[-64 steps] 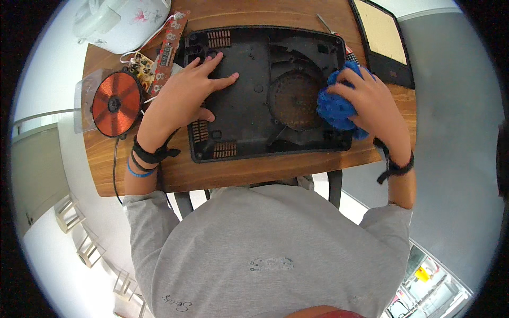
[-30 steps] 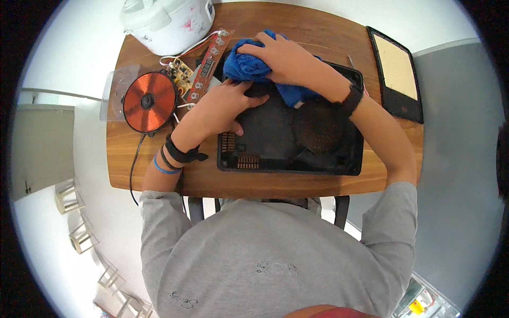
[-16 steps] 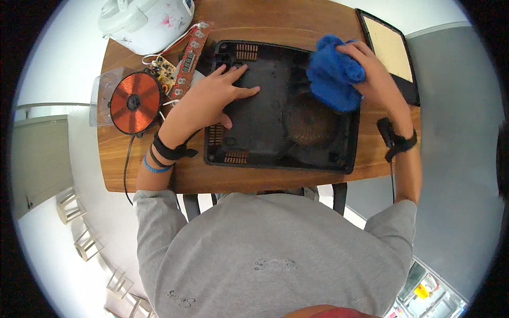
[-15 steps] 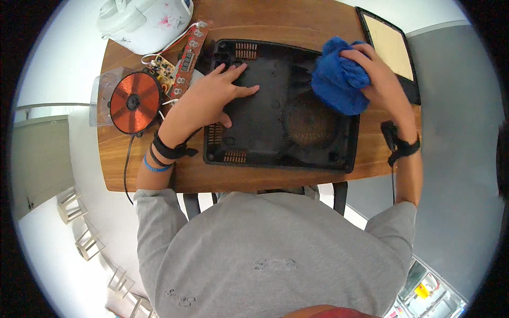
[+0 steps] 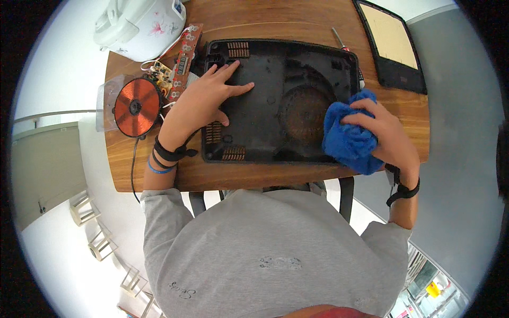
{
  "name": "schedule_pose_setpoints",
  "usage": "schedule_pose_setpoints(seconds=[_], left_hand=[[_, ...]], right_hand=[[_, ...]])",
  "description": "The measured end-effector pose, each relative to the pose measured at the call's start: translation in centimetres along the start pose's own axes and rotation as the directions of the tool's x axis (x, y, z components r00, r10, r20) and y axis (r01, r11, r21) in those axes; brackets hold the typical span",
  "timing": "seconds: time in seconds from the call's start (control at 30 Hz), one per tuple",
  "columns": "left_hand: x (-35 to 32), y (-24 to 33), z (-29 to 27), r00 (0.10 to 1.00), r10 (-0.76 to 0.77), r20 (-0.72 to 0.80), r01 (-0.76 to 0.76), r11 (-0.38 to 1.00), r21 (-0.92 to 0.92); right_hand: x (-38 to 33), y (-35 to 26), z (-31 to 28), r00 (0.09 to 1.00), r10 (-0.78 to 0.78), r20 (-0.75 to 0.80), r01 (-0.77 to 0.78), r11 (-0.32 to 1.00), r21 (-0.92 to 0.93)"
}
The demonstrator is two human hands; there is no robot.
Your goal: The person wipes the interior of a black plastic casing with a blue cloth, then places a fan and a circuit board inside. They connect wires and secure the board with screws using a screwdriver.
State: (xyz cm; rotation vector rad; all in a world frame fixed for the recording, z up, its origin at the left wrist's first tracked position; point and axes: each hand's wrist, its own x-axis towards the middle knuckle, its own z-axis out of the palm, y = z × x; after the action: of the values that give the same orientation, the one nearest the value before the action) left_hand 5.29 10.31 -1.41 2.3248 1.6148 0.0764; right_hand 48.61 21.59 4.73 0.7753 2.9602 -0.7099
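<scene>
Black plastic casing [image 5: 275, 100], the bottom shell of an induction cooker, lies flat in the middle of the wooden worktop [image 5: 254, 175], with its open inside facing up. The left hand [image 5: 204, 100] rests flat on its left part, fingers spread and stretched out, holding nothing. The right hand [image 5: 384, 132] is closed around a blue cloth [image 5: 347, 138], which is bunched up and pressed on the right lower corner of the casing. The cloth hides that corner, so how the rim looks there cannot be seen. The palm of the right hand is also hidden behind the cloth.

Left of the casing lies a round copper coil [image 5: 135, 106], and between them a circuit board [image 5: 183, 58] with small parts that are hard to make out. A white rice cooker [image 5: 140, 24] stands at the far left corner, partly cut off by the picture edge. A screwdriver [image 5: 342, 42] lies behind the casing, its handle partly hidden. A dark glass panel [image 5: 392, 45] lies at the far right.
</scene>
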Motion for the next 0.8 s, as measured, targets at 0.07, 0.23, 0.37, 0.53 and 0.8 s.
schedule_pose_setpoints(seconds=[0.07, 0.23, 0.37, 0.53, 0.8], left_hand=[[-0.2, 0.2, -0.1, 1.000, -0.003, -0.006, 0.003, 1.000, -0.011], [-1.3, 0.5, -0.6, 0.999, 0.035, 0.003, -0.035, 0.999, 0.037], [-2.3, 0.9, -1.1, 0.997, 0.060, 0.038, -0.062, 0.997, 0.035], [-2.0, 0.7, -0.5, 0.995, 0.068, 0.068, -0.070, 0.997, 0.027], [-1.8, 0.7, -0.8, 0.998, 0.050, 0.038, -0.052, 0.998, 0.036]], right_hand=[[0.6, 0.7, 0.1, 0.997, 0.000, -0.076, -0.006, 0.997, -0.074], [1.7, 0.8, -0.5, 0.990, 0.070, -0.120, -0.100, 0.960, -0.263], [1.0, -2.4, -2.3, 0.951, 0.016, -0.308, -0.175, 0.851, -0.495], [1.5, -6.7, -1.2, 0.841, -0.360, -0.405, 0.252, 0.921, -0.297], [8.0, -9.9, 9.5, 0.784, -0.620, -0.020, 0.603, 0.769, -0.214]])
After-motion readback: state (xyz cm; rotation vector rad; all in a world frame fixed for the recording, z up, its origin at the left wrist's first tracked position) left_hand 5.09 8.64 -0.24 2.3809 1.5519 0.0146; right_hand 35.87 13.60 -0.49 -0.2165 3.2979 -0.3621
